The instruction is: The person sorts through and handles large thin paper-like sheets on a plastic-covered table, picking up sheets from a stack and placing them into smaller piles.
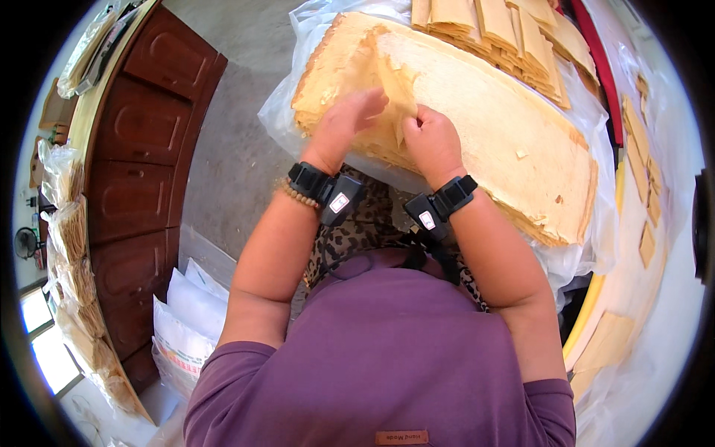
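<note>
A thick stack of thin, pale yellow crepe-like sheets (491,112) lies slantwise in front of me, its edges ragged and browned. My right hand (436,141) is closed in a pinch on the raised edge of a top sheet (398,86), which is peeled up and creased between my hands. Beside it, over the stack's left part, my left hand (350,119) is slightly blurred, its fingers stretched out with nothing in them. Dark straps with small boxes circle both wrists.
Folded yellow sheets (499,33) are piled beyond the stack. Clear plastic wrap (283,112) spreads under it. At right, a pale table (633,283) bears flat pieces. A dark red cabinet (138,127) stands left, with bagged goods along its top; white sacks (190,313) sit nearby.
</note>
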A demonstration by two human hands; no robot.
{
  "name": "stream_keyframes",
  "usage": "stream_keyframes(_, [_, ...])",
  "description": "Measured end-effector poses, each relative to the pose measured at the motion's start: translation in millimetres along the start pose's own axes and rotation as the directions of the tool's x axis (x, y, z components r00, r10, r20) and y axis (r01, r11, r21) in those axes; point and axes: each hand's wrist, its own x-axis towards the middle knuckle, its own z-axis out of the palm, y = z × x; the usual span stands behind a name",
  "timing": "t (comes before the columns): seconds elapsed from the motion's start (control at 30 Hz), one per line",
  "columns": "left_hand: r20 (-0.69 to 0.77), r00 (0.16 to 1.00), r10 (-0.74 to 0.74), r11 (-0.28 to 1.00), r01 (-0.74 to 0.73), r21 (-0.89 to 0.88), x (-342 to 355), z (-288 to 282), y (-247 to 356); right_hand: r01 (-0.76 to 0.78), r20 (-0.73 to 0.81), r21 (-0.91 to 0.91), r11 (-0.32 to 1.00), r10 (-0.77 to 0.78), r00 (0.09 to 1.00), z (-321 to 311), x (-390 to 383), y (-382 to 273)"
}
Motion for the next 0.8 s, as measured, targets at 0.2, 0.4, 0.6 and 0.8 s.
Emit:
stream_keyframes(0.2, [0.119, 0.965, 0.233, 0.731, -0.254, 0.633, 7, 2, -24, 0.148, -0.120, -0.012, 0.989, -0.149, 0.982, 0, 19, 38])
stream_keyframes(0.4, [0.142, 0.931, 0.337, 0.503, -0.305, 0.809, -4, 29, 3, -0.061, -0.125, 0.756, 0.652, 0.235, 0.964, -39, 8, 32])
stream_keyframes(0.6, [0.065, 0.815, 0.576, 0.394, -0.347, 0.851, 24, 48, 9, -0.165, 0.026, 0.751, 0.639, 0.221, 0.975, -23, 5, 18])
stream_keyframes(0.8, [-0.070, 0.904, 0.421, 0.569, -0.203, 0.797, 46, 40, -15, -0.227, 0.117, 0.824, 0.519, 0.237, 0.964, -7, 10, 39])
